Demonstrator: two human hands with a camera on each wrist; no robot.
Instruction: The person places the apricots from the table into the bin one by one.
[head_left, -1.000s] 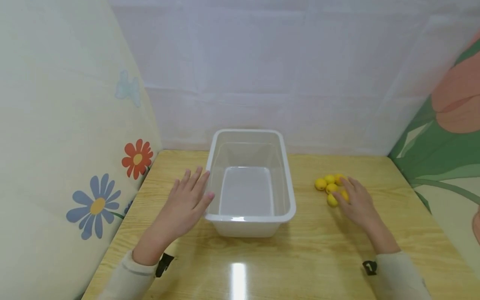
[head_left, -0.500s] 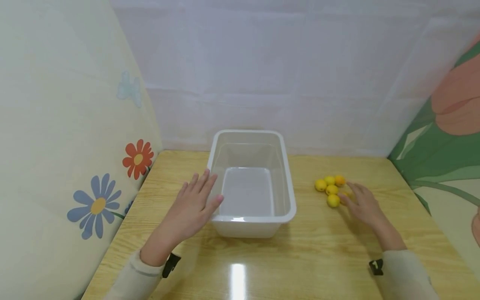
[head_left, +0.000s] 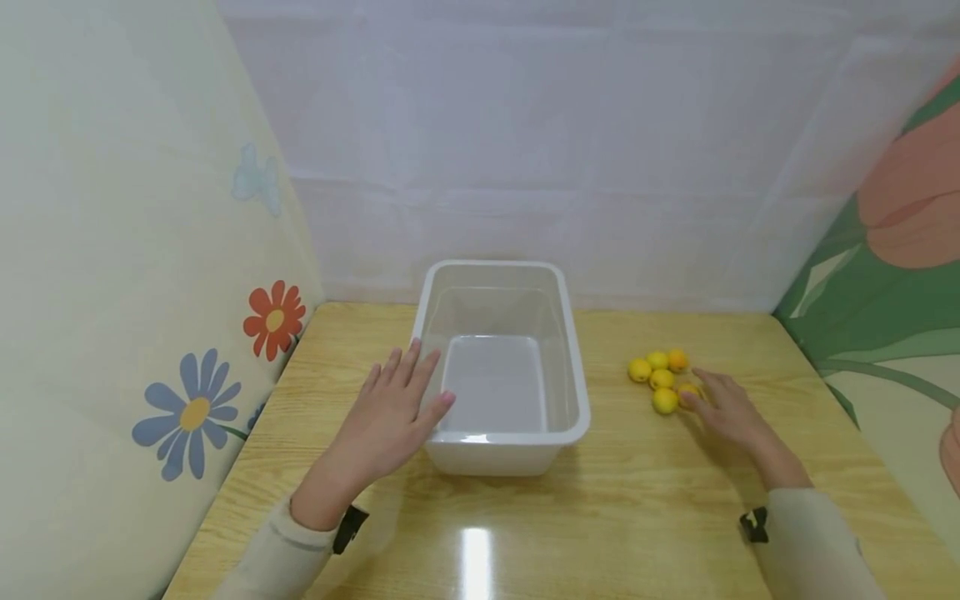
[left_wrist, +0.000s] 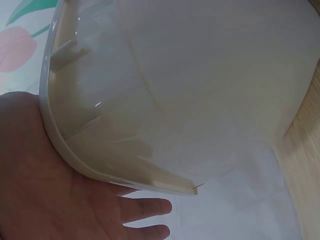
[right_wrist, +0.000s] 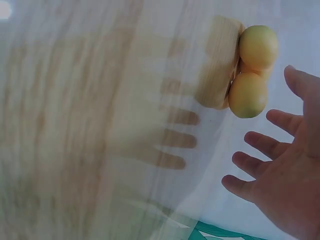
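Observation:
A pale plastic tub (head_left: 494, 439) stands on the wooden table with nothing inside it. My left hand (head_left: 382, 425) lies with straight, spread fingers over its near left rim. In the left wrist view the palm (left_wrist: 50, 185) is against the outside of the tub's rim (left_wrist: 85, 167). To the right sits a cluster of several small, round yellow fruits (head_left: 662, 380), one of them more orange. My right hand (head_left: 733, 412) hovers just right of the cluster, thumb and fingers apart. The right wrist view shows a gap between that hand (right_wrist: 280, 150) and two fruits (right_wrist: 248, 95).
The glossy wooden table (head_left: 615, 517) spreads around the tub and reflects a bright light near its front. A white cloth (head_left: 480, 133) hangs behind. Flower-printed panels (head_left: 187, 408) border the left and right sides.
My right hand has drawn back right from over the fruits, uncovering more of them. My left hand has shifted right, onto the tub's rim. The tub has not visibly moved.

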